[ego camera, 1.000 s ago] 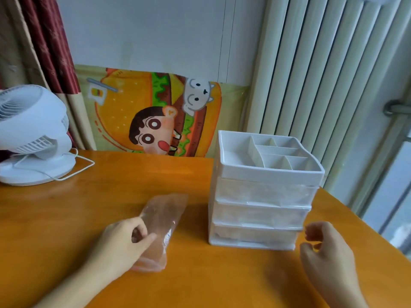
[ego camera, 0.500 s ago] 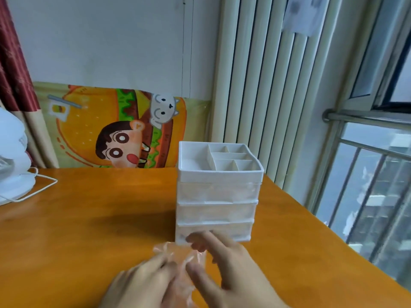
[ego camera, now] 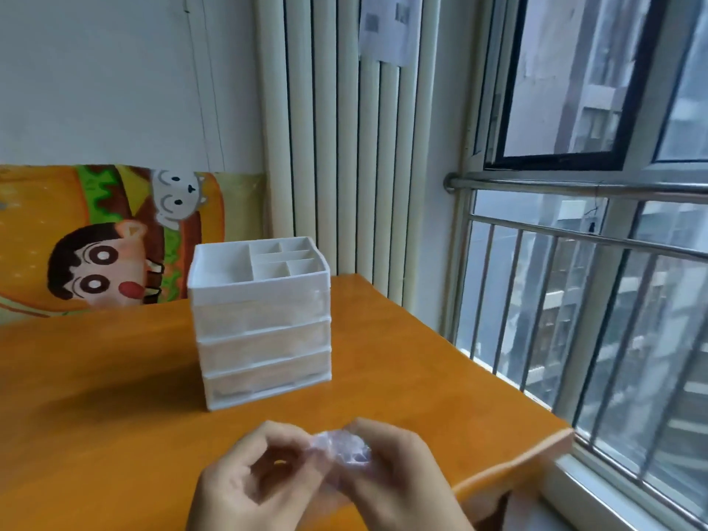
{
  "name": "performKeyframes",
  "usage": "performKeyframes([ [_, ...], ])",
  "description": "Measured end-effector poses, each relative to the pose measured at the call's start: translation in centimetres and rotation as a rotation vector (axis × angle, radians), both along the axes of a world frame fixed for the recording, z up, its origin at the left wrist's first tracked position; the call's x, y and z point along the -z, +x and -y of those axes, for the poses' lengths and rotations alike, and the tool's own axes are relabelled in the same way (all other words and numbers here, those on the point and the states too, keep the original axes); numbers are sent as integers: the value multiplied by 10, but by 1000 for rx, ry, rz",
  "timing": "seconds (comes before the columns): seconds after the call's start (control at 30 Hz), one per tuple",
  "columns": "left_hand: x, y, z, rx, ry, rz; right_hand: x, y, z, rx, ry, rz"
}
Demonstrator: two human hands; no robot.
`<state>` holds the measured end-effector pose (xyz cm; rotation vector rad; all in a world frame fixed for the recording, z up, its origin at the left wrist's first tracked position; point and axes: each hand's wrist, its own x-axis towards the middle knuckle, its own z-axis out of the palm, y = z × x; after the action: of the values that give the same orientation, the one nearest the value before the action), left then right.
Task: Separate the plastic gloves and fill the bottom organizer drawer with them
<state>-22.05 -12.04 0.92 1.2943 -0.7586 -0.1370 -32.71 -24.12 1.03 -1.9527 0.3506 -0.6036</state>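
Observation:
A crumpled bunch of clear plastic gloves (ego camera: 344, 450) is held over the near part of the orange wooden table (ego camera: 95, 377). My left hand (ego camera: 253, 480) and my right hand (ego camera: 398, 477) both pinch it between thumb and fingers, close together. Behind them stands a white organizer (ego camera: 260, 323) with a divided open tray on top and three translucent drawers below. The bottom drawer (ego camera: 268, 383) is pushed in.
The table's right edge (ego camera: 513, 467) runs close to a window with a metal railing (ego camera: 574, 239). A white radiator (ego camera: 344, 147) stands behind the organizer. A cartoon burger poster (ego camera: 107, 239) leans on the wall at the back left.
My left hand brought the gloves from the table's left to the front of the organizer, and my right hand joined it on them. The view swung right; the fan left the frame.

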Motion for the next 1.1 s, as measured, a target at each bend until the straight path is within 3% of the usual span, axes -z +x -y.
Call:
performKeyframes([
  [0.13,20,-45,41,338,83,-83,17,-72,26,168,80,173],
  [0.23,39,-85,71,560,318,118,58,-143,55,364,58,173],
  [0.3,61,-102,90,603,456,192,107,-197,84,586,-33,38],
  [0.4,87,-124,119,624,538,198,207,-270,129,875,-210,-326],
  [0.5,115,-137,144,648,613,204,304,-307,148,979,-133,-657],
  [0.67,170,-156,187,711,752,164,415,-293,163,876,-32,-982],
  [0.8,203,-159,212,708,830,105,470,-259,182,747,-7,-1130],
  [0.9,219,-159,223,719,844,46,502,-238,197,536,74,-1271],
  [1.0,230,-159,229,744,878,4,530,-224,204,212,277,-1317],
  [1.1,235,-155,234,747,888,-43,557,-227,213,223,305,-1312],
])
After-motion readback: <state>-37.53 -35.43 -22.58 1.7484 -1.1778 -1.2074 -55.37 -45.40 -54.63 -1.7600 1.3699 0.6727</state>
